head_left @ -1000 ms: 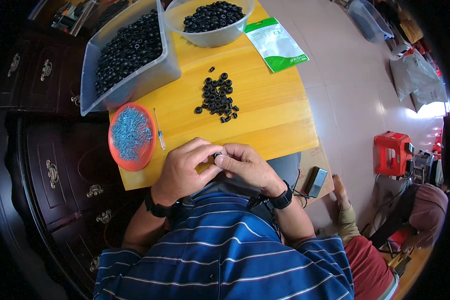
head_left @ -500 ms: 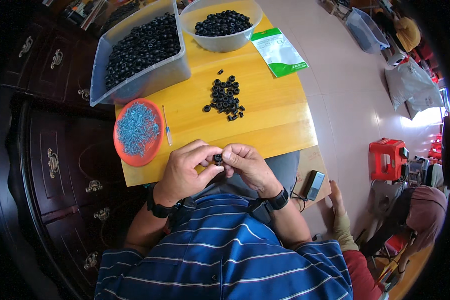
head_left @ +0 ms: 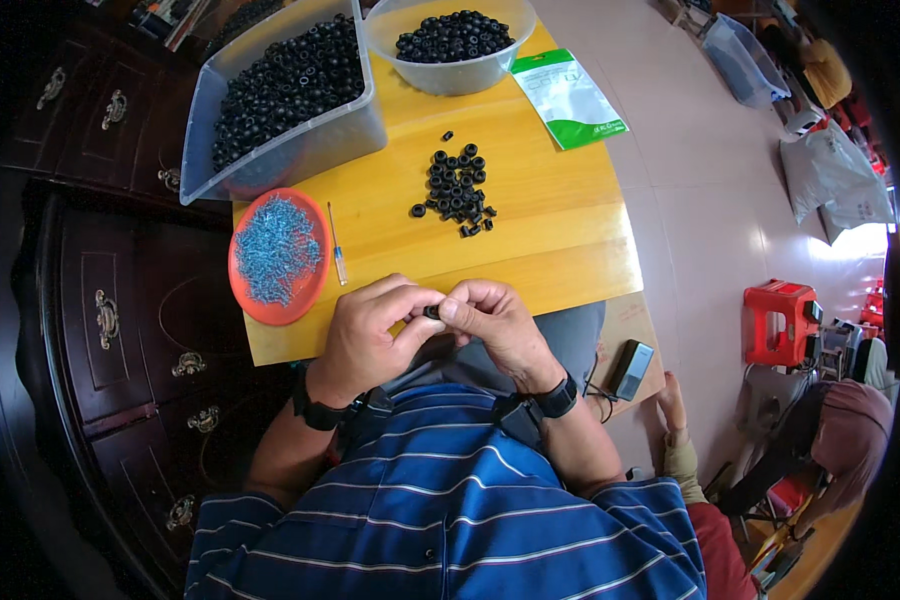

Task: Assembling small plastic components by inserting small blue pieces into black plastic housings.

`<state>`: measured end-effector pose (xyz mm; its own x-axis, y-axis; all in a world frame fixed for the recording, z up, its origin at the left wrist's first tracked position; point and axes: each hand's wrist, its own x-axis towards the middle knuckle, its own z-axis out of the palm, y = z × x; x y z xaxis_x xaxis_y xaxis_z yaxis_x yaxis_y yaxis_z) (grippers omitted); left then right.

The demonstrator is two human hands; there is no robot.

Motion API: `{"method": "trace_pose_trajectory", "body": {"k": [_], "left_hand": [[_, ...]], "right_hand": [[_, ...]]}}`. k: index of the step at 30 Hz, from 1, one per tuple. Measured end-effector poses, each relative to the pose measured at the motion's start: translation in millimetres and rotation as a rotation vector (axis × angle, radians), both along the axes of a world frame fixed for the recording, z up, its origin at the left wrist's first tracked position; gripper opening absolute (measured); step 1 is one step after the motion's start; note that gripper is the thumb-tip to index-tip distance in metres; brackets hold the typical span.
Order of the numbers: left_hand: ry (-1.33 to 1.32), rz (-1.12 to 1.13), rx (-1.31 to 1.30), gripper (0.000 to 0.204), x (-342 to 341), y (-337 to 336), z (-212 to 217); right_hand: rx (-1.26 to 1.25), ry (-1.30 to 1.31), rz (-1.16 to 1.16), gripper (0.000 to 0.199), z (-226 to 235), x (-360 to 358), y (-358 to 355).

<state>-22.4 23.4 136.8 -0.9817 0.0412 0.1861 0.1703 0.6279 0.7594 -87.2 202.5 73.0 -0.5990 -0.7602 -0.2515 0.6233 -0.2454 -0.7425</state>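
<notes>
A small round black plastic part (head_left: 431,312) is pinched between my two hands, just off the table's near edge. My left hand (head_left: 372,325) closes on it with thumb and forefinger. From the other side, my right hand (head_left: 498,328) grips it with thumb and fingertips, hiding much of it. Beyond my hands lies a loose heap of similar black parts (head_left: 457,188) on the yellow table (head_left: 380,235). To the left, a red-orange plate (head_left: 318,283) holds a pile of small bluish metal screws (head_left: 278,250). A thin screwdriver (head_left: 339,262) with a clear handle lies beside the plate.
A large clear bin (head_left: 300,160) and a round clear bowl (head_left: 450,77), both full of black parts, stand at the back. A green-and-white packet (head_left: 570,100) lies by the right edge. Dark drawers (head_left: 120,330) border the left. A person (head_left: 840,430) sits at far right near a red stool (head_left: 770,322).
The black part has tilted between my fingers and shows less of its ring-shaped end. My hands stay almost in place. The whole view has shifted slightly.
</notes>
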Motion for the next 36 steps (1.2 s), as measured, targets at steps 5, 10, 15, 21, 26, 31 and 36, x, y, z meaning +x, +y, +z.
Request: {"method": "trace_pose_trajectory", "body": {"k": [5, 10, 15, 21, 26, 31, 36], "left_hand": [[-0.01, -0.001, 0.003, 0.026, -10, 1, 0], [-0.042, -0.008, 0.023, 0.028, -16, 1, -6], [-0.049, -0.039, -0.048, 0.028, -27, 1, -4], [-0.03, -0.058, -0.179, 0.028, -33, 2, 4], [-0.01, -0.06, -0.256, 0.027, -33, 2, 5], [-0.014, -0.043, -0.236, 0.028, -33, 0, 2], [-0.038, -0.038, -0.217, 0.029, -34, 1, 3]], "right_hand": [[-0.072, -0.075, 0.011, 0.021, -10, -10, 4], [-0.098, -0.084, 0.027, 0.022, -17, -15, 5], [-0.14, -0.187, 0.042, 0.021, -22, -20, 7], [-0.157, -0.146, 0.024, 0.021, -24, -21, 3], [-0.054, -0.09, -0.02, 0.02, -22, -18, 0], [-0.032, -0.092, -0.018, 0.02, -17, -20, -1], [-0.043, -0.092, 0.008, 0.02, -20, -24, 0]]}}
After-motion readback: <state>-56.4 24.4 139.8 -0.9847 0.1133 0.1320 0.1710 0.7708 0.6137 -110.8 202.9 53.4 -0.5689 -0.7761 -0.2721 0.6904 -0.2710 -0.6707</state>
